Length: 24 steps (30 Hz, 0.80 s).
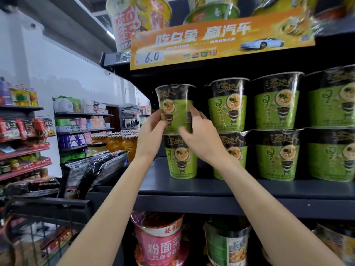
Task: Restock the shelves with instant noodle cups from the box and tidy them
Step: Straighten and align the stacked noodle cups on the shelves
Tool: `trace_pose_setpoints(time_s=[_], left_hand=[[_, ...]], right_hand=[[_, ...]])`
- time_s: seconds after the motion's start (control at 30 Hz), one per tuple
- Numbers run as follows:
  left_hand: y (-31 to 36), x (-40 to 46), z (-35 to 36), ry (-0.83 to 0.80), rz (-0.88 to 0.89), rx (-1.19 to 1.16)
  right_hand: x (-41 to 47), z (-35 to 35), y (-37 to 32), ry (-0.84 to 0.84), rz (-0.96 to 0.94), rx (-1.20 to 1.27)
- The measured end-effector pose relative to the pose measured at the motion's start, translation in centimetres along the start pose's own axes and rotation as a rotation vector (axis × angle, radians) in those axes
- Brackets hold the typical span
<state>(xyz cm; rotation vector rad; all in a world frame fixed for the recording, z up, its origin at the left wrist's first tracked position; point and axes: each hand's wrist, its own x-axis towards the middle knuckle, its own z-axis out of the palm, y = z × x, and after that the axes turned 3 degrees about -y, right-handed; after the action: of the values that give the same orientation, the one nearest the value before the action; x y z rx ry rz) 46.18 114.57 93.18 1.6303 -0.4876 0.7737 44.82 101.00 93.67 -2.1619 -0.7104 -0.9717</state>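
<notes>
Your left hand (151,129) and right hand (199,135) both grip one green-and-black noodle cup (175,108), fingers curled on its left and right sides. The cup is a tapered round tub, wide at the top, wrapped in glossy film with a cartoon figure and a noodle bowl printed on it. It sits on top of a lower matching cup (181,156), at the left end of the row, on the dark flat shelf board (192,186).

To the right, more of the same cups (276,100) stand stacked two high, close together, labels facing out. Foil lids with small pull tabs show on top.

Above, an orange cardboard promo strip (221,39) with a white car picture and a 6.0 price tag (150,57) hangs off the upper shelf edge; bigger yellow and green tubs sit above it, blurred. Below the board, a pink tub (162,244) and a green-lidded tub (226,244) stand on the next shelf.

On the left, shiny black crinkled bags (92,169) lie on a dark rack. Behind them, jars with orange contents (119,143). Further back, shelves of mixed packets along a white wall, too small to read.
</notes>
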Motion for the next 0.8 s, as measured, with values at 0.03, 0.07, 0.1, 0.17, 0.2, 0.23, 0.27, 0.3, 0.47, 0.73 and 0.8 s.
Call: trace_pose_setpoints(time_s=[0.03,0.07,0.1,0.17,0.2,0.23,0.27,0.3,0.47,0.73,0.8], left_hand=[[-0.2,-0.4,-0.1,0.022,0.051,0.027],[-0.3,-0.5,-0.2,0.040,0.079,0.039],[-0.5,-0.5,-0.3,0.052,0.080,0.044],[-0.7,0.0,-0.4,0.037,0.041,0.070],[-0.8,0.3,-0.4,0.015,0.014,0.093],[-0.9,0.5,-0.4,-0.015,-0.003,0.122],[-0.9,0.5,-0.2,-0.041,-0.007,0.143],[-1.1,0.4,0.0,-0.055,-0.003,0.150],[-1.6,0.3,0.4,-0.027,0.052,0.189],[-1.6,0.5,0.1,-0.016,0.055,0.281],[-1.3,0.4,0.1,-0.002,0.054,0.298]], right_hand=[[0.1,0.0,0.2,-0.013,0.016,0.004],[0.2,0.0,0.5,-0.031,0.035,0.000],[0.2,-0.1,0.7,-0.048,0.051,-0.006],[0.1,-0.1,0.9,-0.061,0.069,-0.027],[-0.1,-0.1,0.9,-0.054,0.069,-0.042],[-0.3,-0.1,0.9,-0.042,0.066,-0.056],[-0.4,-0.1,0.9,-0.028,0.063,-0.066],[-0.6,-0.1,0.9,-0.014,0.061,-0.073],[-0.5,0.1,1.0,-0.020,0.062,-0.099],[-0.3,0.1,0.5,-0.065,0.104,-0.130],[-0.2,0.1,0.4,-0.072,0.109,-0.134]])
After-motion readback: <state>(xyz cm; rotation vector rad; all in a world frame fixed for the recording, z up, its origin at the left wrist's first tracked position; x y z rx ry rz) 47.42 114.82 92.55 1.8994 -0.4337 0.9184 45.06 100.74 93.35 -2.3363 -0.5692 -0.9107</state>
